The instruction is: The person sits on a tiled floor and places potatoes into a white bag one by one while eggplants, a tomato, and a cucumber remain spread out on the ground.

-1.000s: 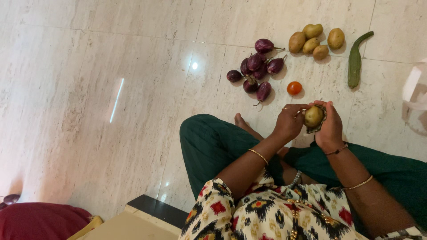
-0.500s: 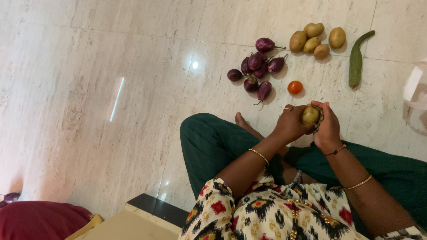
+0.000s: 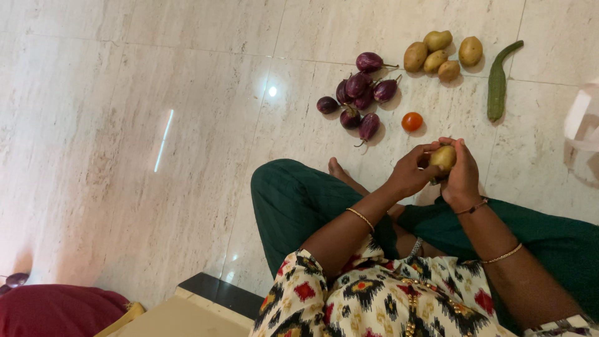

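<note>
I sit cross-legged on a pale marble floor in green trousers. Both hands meet in front of my knees around one yellow-brown potato (image 3: 443, 156). My right hand (image 3: 463, 178) cups it from the right and below, thumb up along its side. My left hand (image 3: 407, 173) presses its fingertips against the potato's left side. A dark strip shows just under the potato; I cannot tell what it is.
On the floor beyond my hands lie a red tomato (image 3: 412, 121), several purple eggplants (image 3: 358, 93), several potatoes (image 3: 438, 52) and a long green gourd (image 3: 497, 83). A white bag (image 3: 583, 123) sits at the right edge, a dark red cushion (image 3: 56, 309) at lower left.
The potato has been turned and lifted slightly between the hands. The left fingers have shifted along its side; the dark strip beneath it shows less.
</note>
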